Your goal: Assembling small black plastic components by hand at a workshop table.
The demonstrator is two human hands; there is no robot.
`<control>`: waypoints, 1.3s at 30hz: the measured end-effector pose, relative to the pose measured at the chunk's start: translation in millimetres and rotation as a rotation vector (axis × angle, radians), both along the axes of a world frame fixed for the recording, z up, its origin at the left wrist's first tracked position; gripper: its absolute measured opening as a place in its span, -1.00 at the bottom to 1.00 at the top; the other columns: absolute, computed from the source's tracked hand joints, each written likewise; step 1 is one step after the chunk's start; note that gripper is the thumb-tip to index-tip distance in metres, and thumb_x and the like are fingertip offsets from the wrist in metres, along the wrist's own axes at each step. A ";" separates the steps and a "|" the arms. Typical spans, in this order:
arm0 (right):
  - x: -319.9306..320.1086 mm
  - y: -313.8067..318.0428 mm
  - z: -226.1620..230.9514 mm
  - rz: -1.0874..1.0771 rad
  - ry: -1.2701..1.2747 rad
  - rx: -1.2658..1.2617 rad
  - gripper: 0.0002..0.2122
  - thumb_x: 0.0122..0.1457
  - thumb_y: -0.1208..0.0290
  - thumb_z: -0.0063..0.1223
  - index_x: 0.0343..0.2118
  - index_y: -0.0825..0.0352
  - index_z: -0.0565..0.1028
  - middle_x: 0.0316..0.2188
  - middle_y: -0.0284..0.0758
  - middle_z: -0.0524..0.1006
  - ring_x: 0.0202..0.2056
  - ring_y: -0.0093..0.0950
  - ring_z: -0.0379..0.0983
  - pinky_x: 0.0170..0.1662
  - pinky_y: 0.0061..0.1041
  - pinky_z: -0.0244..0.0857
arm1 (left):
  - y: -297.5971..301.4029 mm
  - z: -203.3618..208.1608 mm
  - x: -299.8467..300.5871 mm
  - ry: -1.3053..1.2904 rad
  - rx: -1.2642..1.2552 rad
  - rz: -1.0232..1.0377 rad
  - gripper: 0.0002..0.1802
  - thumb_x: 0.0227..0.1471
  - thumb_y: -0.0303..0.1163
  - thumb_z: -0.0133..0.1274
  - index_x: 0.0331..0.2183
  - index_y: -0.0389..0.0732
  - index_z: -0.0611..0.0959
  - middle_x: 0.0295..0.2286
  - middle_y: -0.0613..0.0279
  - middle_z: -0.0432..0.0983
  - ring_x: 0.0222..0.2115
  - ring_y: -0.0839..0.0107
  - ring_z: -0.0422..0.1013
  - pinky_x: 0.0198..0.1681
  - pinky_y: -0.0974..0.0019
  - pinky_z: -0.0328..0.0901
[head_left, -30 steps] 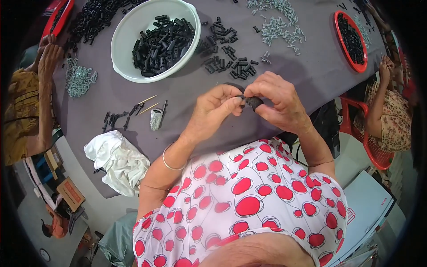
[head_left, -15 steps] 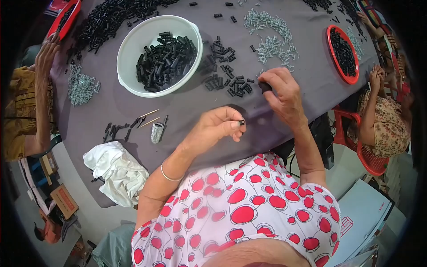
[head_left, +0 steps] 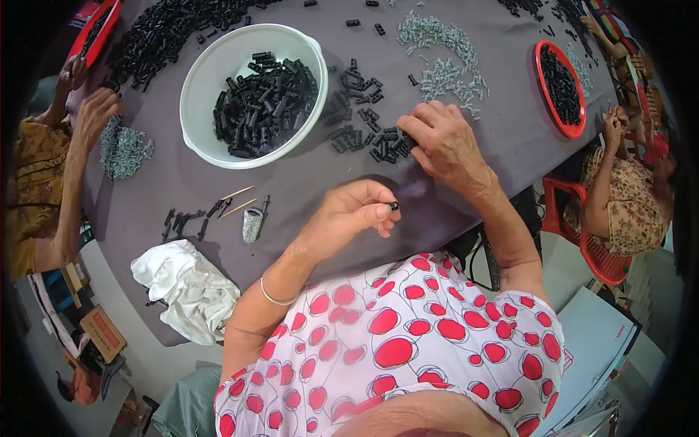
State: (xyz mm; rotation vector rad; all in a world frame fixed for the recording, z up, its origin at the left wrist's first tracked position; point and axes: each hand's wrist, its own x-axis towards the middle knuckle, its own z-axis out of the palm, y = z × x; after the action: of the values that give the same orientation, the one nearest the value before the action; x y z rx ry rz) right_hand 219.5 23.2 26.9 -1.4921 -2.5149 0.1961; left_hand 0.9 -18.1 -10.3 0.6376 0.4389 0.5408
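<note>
My left hand (head_left: 357, 211) is closed, thumb against fingertips, on a small black plastic part (head_left: 394, 206) whose end shows beyond the thumb. My right hand (head_left: 444, 146) reaches over the table with its fingers curled down at the right edge of a loose group of short black plastic pieces (head_left: 389, 144). Its fingertips are partly hidden, and what lies under them cannot be made out. Left of that group stands a white bowl (head_left: 191, 109) with many similar black pieces (head_left: 266, 109) in it.
Small silvery metal parts (head_left: 440, 44) lie beyond my right hand. At the left are black rods (head_left: 182, 221), wooden sticks (head_left: 239, 207), a small grey bundle (head_left: 252, 224) and a white cloth (head_left: 186, 291). Red trays (head_left: 539, 62) and co-workers (head_left: 615, 189) are at both sides.
My right hand has moved left and slightly forward onto the edge of the black pieces; the dark thing in its fingers no longer shows. My left hand has barely moved. The left co-worker's hand moved nearer.
</note>
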 end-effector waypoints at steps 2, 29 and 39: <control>-1.1 0.3 -1.2 0.003 0.009 -0.005 -0.66 -0.24 0.56 0.10 -0.29 0.27 0.43 -0.40 -0.33 0.38 -0.29 -0.34 0.31 -0.24 -0.39 0.18 | -0.7 0.8 0.2 -0.005 -0.008 0.006 -0.82 0.09 -0.40 0.00 -0.27 -0.31 0.50 -0.35 0.17 0.47 -0.41 0.51 0.42 -0.32 0.38 0.38; -28.6 -51.2 9.9 -0.177 1.226 -0.323 -0.74 -0.19 0.76 -0.07 -0.37 0.44 0.50 -0.44 -0.32 0.53 -0.42 -0.56 0.47 -0.31 -0.61 0.34 | -3.9 1.2 8.1 0.021 -0.044 0.330 -0.81 0.10 -0.46 -0.02 -0.23 -0.34 0.49 -0.34 0.15 0.51 -0.42 0.50 0.43 -0.33 0.39 0.40; -33.6 -54.7 10.1 -0.140 1.009 -0.178 -0.73 -0.22 0.76 -0.04 -0.37 0.44 0.49 -0.45 -0.29 0.53 -0.43 -0.52 0.49 -0.36 -0.61 0.34 | -11.2 -5.3 9.8 0.010 0.065 0.408 -0.81 0.11 -0.48 -0.03 -0.22 -0.37 0.49 -0.35 0.16 0.51 -0.42 0.53 0.42 -0.33 0.44 0.37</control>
State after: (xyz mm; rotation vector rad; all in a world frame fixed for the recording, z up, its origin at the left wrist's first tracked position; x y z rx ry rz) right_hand 185.9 -31.5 37.0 -1.1643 -1.6004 0.9036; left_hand 10.7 -29.3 -15.5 0.6160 0.5670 0.9424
